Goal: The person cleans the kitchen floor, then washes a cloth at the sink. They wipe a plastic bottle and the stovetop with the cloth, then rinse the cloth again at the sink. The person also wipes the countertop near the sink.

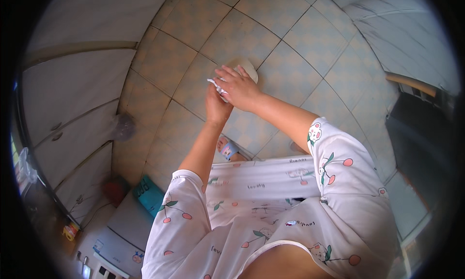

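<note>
Both of my hands are together over the tiled floor, out in front of my body. A pale round dish (pixel 250 71), perhaps a bowl or plate, shows beyond my right hand (pixel 240 88). My left hand (pixel 218 105) grips it from the near left side, with its fingers mostly hidden underneath. A crumpled white cloth or tissue (pixel 217 85) lies between the two hands. The right palm presses down on this cloth over the dish, its fingers slightly spread. Most of the dish's surface is covered by the right hand.
Pale cabinet doors (pixel 72 90) run along the left. At lower left are a teal box or bag (pixel 149 197), a light grey appliance (pixel 127 224) and a blurred red object (pixel 115 190). A dark panel (pixel 417 133) stands at right. My slippered foot (pixel 229 149) is below the arms.
</note>
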Demonstrator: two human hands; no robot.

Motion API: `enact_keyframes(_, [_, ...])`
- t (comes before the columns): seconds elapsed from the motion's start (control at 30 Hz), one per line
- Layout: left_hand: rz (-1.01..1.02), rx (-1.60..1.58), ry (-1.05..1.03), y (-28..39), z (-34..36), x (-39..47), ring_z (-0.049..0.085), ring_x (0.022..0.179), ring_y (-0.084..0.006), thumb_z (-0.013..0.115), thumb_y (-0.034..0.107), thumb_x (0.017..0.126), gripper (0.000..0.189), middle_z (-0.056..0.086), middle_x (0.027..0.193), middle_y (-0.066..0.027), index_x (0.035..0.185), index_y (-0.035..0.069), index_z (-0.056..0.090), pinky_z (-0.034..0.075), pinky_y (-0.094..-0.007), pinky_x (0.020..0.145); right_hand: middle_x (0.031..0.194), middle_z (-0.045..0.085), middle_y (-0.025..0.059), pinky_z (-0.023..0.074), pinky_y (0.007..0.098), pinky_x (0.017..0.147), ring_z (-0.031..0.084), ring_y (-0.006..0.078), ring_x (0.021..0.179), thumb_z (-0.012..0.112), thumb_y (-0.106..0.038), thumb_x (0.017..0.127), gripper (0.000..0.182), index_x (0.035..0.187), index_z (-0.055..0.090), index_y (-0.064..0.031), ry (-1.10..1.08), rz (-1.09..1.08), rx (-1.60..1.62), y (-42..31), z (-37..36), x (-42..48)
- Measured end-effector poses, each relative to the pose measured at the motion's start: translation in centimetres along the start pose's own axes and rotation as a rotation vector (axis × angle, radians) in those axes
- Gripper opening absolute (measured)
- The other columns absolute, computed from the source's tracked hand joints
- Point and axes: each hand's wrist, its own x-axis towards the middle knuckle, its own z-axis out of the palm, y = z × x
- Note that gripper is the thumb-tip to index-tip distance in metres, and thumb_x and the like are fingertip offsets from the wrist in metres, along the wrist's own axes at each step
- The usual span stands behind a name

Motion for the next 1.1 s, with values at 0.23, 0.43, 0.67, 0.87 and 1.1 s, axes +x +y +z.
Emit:
enact_keyframes(0.23, [0.284,0.216,0.102,-3.2,1.1,2.3,0.051,0.084,-0.0237,0.084,0.025,0.048,0.053,0.053,0.09,-0.0083,0.087,0.002,0.056,0.042,-0.0342,0.073,0.083,0.063,0.0134,0.0473,0.0366,0.065,0.061,0.025,0.075,0.054,-0.016,0.079,0.019,0.091,0.061,-0.0023,-0.041,0.337,0.478,9.3,5.2,4.4])
enact_keyframes(0.43, [0.526,0.254,0.106,-2.3,0.9,3.2,0.045,0.103,-0.0308,0.066,0.048,0.071,0.07,0.046,0.113,-0.0171,0.117,0.001,0.043,0.036,-0.0409,0.089,0.109,0.059,0.0119,0.0444,0.0292,0.079,0.056,0.02,0.094,0.047,-0.015,0.088,0.027,0.109,0.055,-0.0015,0.306,0.202,0.909,14.9,8.9,-1.2])
enact_keyframes(0.67, [0.388,0.473,-0.002,0.4,3.2,6.0,0.035,0.119,-0.0405,0.039,0.052,0.087,0.073,0.034,0.129,-0.027,0.132,-0.004,0.027,0.026,-0.0465,0.099,0.109,0.056,0.016,0.0433,0.0367,0.085,0.054,0.0291,0.101,0.05,-0.024,0.086,0.029,0.106,0.054,-0.0031,0.055,-0.158,0.854,11.1,7.8,1.8])
enact_keyframes(0.87, [0.39,0.465,-0.05,0.9,3.7,6.4,0.035,0.118,-0.0421,0.036,0.049,0.089,0.071,0.034,0.13,-0.0284,0.131,-0.007,0.027,0.028,-0.0458,0.098,0.108,0.059,0.008,0.0436,0.0339,0.085,0.057,0.0226,0.1,0.048,-0.021,0.089,0.029,0.111,0.055,-0.0024,-0.038,0.292,1.184,18.6,11.4,1.1])
enact_keyframes(1.1, [0.441,0.485,-0.023,0.3,3.0,6.0,0.031,0.123,-0.0411,0.025,0.052,0.09,0.071,0.031,0.132,-0.028,0.132,-0.006,0.026,0.025,-0.0449,0.1,0.113,0.057,0.0127,0.0431,0.0346,0.086,0.053,0.0219,0.106,0.05,-0.015,0.087,0.025,0.108,0.058,-0.0045,0.155,-0.071,0.78,13.2,8.7,1.3])
